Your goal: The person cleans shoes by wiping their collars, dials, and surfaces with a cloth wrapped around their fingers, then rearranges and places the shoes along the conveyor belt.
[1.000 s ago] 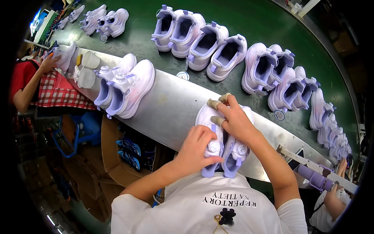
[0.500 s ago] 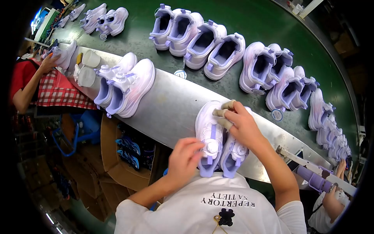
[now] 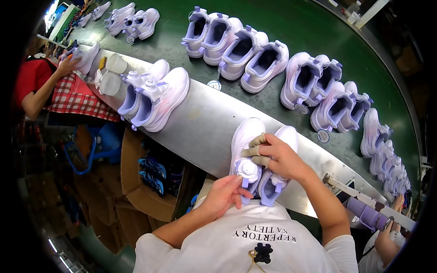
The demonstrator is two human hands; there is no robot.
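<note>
A white and lilac shoe (image 3: 243, 136) lies on the metal ledge in front of me, toe pointing away, beside its partner shoe (image 3: 287, 136). My left hand (image 3: 224, 195) is at the heel end of the first shoe, thumb and fingers closed near its collar beside the round dial (image 3: 248, 168). Over the lacing just above that dial reaches my right hand (image 3: 276, 157), with beige covers on several fingers. Its fingertips rest on the shoe's upper, bent and apart, with nothing gripped between them. The palm partly hides the partner shoe.
Several pairs of similar shoes (image 3: 266, 63) stand on the green surface (image 3: 291, 22) beyond the metal ledge (image 3: 205, 118). Another pair (image 3: 166, 100) is at left, near white cups (image 3: 110, 83). A co-worker's hand (image 3: 68, 65) holds a shoe. Below is an open carton (image 3: 132, 182).
My right hand has moved from the toe area down toward the dial. My left hand drew back from the dial, then came in at the shoe's collar. The view has shifted slightly.
</note>
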